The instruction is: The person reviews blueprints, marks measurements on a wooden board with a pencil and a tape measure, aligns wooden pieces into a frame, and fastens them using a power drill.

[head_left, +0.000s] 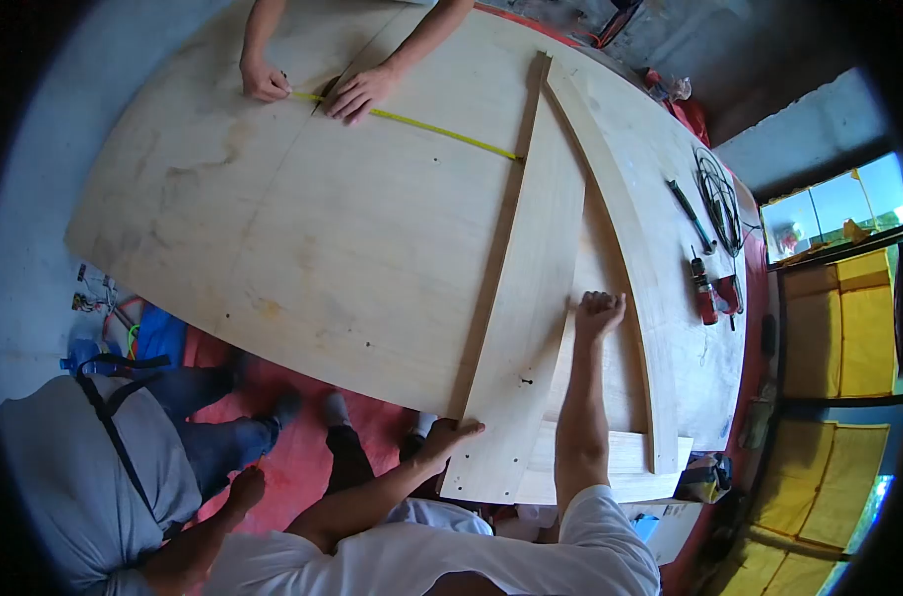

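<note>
My left hand [449, 443] grips the near left edge of a wide wooden board [531, 298], its thumb on top and most fingers hidden. My right hand [600, 314] is closed over the gap between that board and a curved wooden strip [625, 228]. Whatever its curled fingers hold, if anything, cannot be made out. A small dark screw or nail [527, 381] stands in the board between my hands. These pieces lie on a large plywood sheet [302, 238].
Across the sheet, a co-worker's hands [357, 94] hold a yellow tape measure [446, 132] stretched to the board. A hammer [692, 216], a red-and-black drill [704, 290] and a coiled black cable [717, 194] lie at right. Another person [94, 477] stands at lower left.
</note>
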A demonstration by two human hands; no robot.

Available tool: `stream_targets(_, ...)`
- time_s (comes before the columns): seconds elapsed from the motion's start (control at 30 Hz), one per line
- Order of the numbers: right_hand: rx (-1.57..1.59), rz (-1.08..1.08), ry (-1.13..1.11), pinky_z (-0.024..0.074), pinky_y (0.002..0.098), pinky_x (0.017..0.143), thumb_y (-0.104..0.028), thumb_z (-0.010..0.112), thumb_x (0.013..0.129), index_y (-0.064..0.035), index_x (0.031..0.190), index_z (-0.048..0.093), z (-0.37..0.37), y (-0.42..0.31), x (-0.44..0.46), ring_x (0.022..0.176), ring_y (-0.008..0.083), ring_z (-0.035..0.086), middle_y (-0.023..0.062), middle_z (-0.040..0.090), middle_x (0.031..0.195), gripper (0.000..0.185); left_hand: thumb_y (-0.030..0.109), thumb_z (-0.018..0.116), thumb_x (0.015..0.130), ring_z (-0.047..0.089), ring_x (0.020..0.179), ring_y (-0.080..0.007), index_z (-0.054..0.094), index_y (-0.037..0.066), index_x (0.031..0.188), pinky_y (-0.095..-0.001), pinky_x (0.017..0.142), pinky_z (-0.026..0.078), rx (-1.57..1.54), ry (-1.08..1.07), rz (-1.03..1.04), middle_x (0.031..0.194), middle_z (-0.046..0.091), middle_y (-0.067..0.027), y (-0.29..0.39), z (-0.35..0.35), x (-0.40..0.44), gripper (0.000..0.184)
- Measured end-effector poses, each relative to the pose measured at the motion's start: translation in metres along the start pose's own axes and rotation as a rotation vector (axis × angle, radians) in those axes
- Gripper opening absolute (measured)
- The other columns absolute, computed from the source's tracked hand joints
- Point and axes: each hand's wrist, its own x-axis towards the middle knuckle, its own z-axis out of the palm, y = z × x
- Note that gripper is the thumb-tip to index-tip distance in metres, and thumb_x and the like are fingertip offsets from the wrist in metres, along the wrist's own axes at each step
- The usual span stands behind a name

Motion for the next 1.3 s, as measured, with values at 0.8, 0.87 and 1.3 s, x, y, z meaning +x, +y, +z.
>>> stream_targets(0.8,-0.212,-0.078,-0.110,0.0169,0.0319,0.043,-0.038,0.050,0.098,-0.0185,0.058,0.023,0.011,0.014,0.007,0.042,0.0144,0.014,-0.0021,0.016,0.048,0.052,0.030,0.080,0.080,0.064,0.085,-0.0141,0.068,0.000,0.097,-0.0318,0.075,0.050,0.007,-0.004,-0.020,0.091,0.068,-0.0060,0.006,0.004,-0.002,0.036)
stream_targets(0.87,-0.202,-0.074,-0.097,0.0173,0.0327,0.043,-0.037,0.053,0.097,-0.0183,0.057,0.025,0.008,0.010,0.008,0.042,0.0137,0.014,-0.0023,0.017,0.048,0.052,0.030,0.080,0.080,0.064,0.086,-0.0145,0.068,-0.001,0.099,-0.0322,0.076,0.050,-0.006,-0.006,-0.014,0.092,0.069,-0.0065,0.005,-0.001,-0.004,0.038)
stream_targets(1.3,-1.220,-0.703,-0.360,0.0460,0.0400,0.099,-0.040,0.054,0.099,-0.0001,0.134,0.049,0.009,-0.022,0.001,0.116,0.0295,0.057,0.0199,0.058,0.125,0.053,0.033,0.079,0.078,0.064,0.092,-0.0189,0.066,-0.001,0.109,-0.0342,0.085,0.049,-0.005,-0.040,-0.052,0.099,0.070,-0.0096,0.008,-0.002,-0.005,0.048)
